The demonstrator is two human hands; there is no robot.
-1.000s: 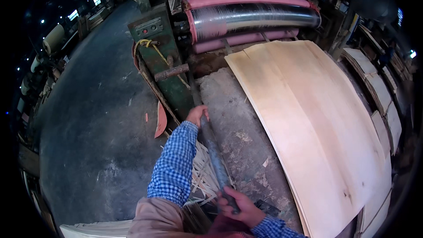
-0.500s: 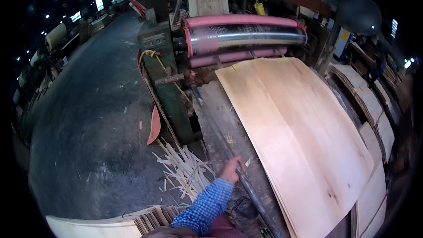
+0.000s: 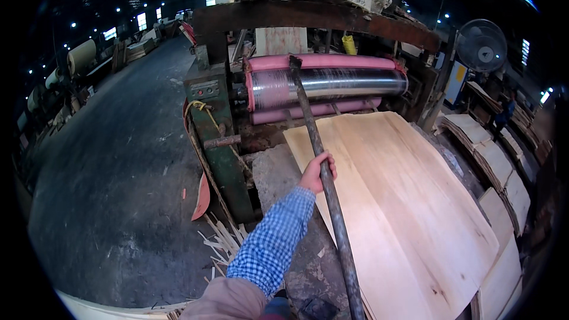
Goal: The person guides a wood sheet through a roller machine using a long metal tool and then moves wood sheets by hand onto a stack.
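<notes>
My left hand (image 3: 318, 172), in a blue checked sleeve, is closed around a long dark metal pole (image 3: 336, 213). The pole slants up across the view; its dark, blunt head overlaps the upper pink roller, and I cannot tell whether they touch. Its lower end runs out at the bottom edge. Ahead is a machine with a shiny metal roller (image 3: 338, 83) between pink rollers. Large pale wood veneer sheets (image 3: 403, 201) lie in a stack in front of it, beneath and to the right of the pole. My right hand is out of view.
A green machine post (image 3: 222, 160) with a control box and yellow rope stands left of the rollers. Thin wood strips (image 3: 222, 240) litter the floor beside it. More veneer stacks (image 3: 495, 163) line the right side, near a standing fan (image 3: 481, 47). A rusty beam (image 3: 320, 15) spans above.
My left hand has raised the pole and moved it up and forward. Its far end has swung from beside the green post to in front of the rollers. The view has tilted upward.
</notes>
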